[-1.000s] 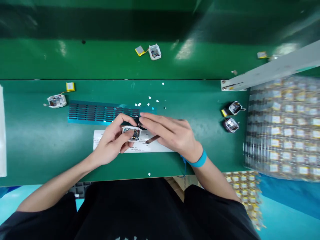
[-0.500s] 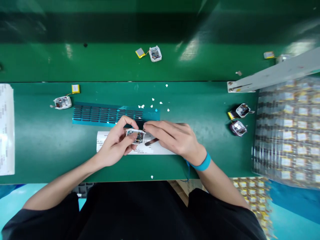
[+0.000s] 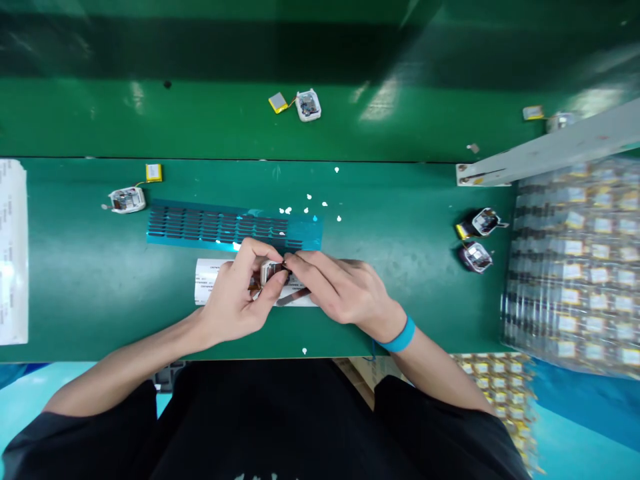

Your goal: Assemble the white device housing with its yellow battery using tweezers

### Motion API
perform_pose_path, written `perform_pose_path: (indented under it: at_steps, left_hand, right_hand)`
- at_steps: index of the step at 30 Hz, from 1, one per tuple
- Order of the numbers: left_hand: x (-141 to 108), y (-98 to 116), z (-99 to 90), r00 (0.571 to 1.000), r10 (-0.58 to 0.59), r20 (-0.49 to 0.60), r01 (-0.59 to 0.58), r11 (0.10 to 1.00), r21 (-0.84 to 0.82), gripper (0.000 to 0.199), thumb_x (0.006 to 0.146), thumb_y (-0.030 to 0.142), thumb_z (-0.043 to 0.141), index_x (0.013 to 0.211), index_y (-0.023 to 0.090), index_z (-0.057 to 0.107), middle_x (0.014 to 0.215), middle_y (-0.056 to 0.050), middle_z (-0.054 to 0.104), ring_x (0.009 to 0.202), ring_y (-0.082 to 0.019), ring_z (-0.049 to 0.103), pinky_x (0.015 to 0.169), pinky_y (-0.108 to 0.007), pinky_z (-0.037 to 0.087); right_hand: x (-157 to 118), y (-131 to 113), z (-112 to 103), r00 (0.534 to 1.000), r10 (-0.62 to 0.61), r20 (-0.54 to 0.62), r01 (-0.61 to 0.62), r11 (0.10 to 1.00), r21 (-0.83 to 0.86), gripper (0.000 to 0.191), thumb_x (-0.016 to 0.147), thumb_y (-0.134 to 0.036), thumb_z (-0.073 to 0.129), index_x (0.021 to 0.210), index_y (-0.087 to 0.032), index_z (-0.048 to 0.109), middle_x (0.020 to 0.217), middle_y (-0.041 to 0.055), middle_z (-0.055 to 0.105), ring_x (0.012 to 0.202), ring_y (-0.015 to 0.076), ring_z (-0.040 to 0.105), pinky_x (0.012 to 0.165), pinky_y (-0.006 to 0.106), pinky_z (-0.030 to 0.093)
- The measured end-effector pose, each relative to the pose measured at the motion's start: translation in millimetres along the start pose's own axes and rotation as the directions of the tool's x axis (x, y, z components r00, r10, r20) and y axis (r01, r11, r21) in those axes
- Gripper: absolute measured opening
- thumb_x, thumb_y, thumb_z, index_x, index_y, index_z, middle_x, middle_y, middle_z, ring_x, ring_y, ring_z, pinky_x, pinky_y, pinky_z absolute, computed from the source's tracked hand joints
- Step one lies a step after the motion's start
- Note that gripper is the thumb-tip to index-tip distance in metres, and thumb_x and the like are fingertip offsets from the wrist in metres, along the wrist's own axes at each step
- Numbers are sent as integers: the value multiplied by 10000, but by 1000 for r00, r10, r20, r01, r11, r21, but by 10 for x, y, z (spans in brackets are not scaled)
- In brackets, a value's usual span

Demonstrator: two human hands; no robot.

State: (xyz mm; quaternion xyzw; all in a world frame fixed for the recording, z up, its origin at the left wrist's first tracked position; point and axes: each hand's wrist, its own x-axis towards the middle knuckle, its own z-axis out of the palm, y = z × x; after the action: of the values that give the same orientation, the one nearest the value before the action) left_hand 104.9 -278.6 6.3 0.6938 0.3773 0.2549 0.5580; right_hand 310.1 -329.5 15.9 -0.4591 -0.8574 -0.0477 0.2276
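Observation:
My left hand (image 3: 240, 290) is closed around a small white watch case (image 3: 267, 272), tilted up, with a circuit board inside that the fingers partly cover. My right hand (image 3: 345, 283) has its fingertips pinched at the right edge of the case, against a small dark piece (image 3: 285, 265). Tucked in that same hand are metal tweezers (image 3: 294, 297), their flat end jutting out to the lower left. Under both hands lies a white printed sheet (image 3: 207, 272). Just beyond them is a blue film strip (image 3: 200, 227) with rows of dark strips.
Open watch cases with yellow batteries lie at the left (image 3: 127, 200), far middle (image 3: 308, 105) and right (image 3: 477, 257). White dots of backing (image 3: 309, 197) are scattered on the green bench (image 3: 400, 233). A stack of clear trays (image 3: 570, 267) and a slanted white bracket (image 3: 550, 147) stand right.
My left hand has tilted the watch case, so its board shows less. My right hand has shifted slightly left and down, its fingertips now at the case edge.

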Motion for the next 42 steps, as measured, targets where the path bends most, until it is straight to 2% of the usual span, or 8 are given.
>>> perform_pose_path:
  at_steps: [6,10,15,21,25,27,36,42]
  left_hand:
    - [-24,-43,40,991,68,-112,-65,997,31,127,989,185,590,998,237,475,660,67,565,439,-71,436,426,-195,309]
    - [-33,-108,28,995,93,-46,-92,996,13,139,981,178,590,1013,235,467,693,58,578,445,-69,463,422,-192,302]
    - [22,-112,-31,994,108,35,-110,993,48,222,952,182,647,1102,218,487,735,48,641,473,-69,501,434,-177,325]
    - [93,84,-150,939,307,156,-326,939,112,62,971,195,667,1028,192,690,873,-16,796,430,-40,480,422,-187,329]
    - [113,-26,-65,942,195,274,-259,940,221,113,1003,225,592,1011,177,694,787,-18,772,397,-54,448,424,-196,331]
    - [121,-113,-3,950,139,278,-212,944,252,130,1010,232,567,1015,162,677,792,-31,771,394,-59,453,428,-193,341]
    - [123,-111,43,965,71,253,-142,952,273,104,1012,228,583,1035,167,664,937,-43,808,393,-51,407,429,-198,314]
    - [122,-148,57,963,70,261,-150,941,302,136,1009,257,584,1045,172,683,898,-42,801,408,-64,435,451,-203,335]
  right_hand:
    - [6,-58,76,991,130,-25,-121,965,234,338,1020,-61,399,1219,-131,663,1070,94,793,863,169,757,578,261,573]
    - [74,-35,132,921,383,66,-326,668,669,171,1051,-295,596,1001,-160,688,856,18,714,673,106,624,607,243,515]
    - [144,-7,142,823,517,237,-456,352,817,379,968,-547,690,837,-193,649,706,-66,517,495,57,337,454,240,297]
    - [100,82,-303,841,512,173,-371,313,874,521,1094,-513,448,774,-207,723,724,13,670,602,121,575,564,278,461]
    - [-173,-47,-500,716,697,45,-466,430,773,603,1088,-586,382,847,-216,794,774,45,690,639,156,628,588,314,530]
    - [-356,-162,-458,643,764,54,-564,424,708,549,1107,-507,398,877,-216,803,652,10,665,557,131,611,565,286,527]
    - [-752,-420,-118,551,802,229,-653,244,717,280,1055,-300,556,991,-214,814,833,27,828,693,171,784,687,289,666]
    - [-823,-365,-84,575,774,264,-621,203,757,272,1032,-355,603,964,-224,832,840,47,830,733,217,804,741,359,693]
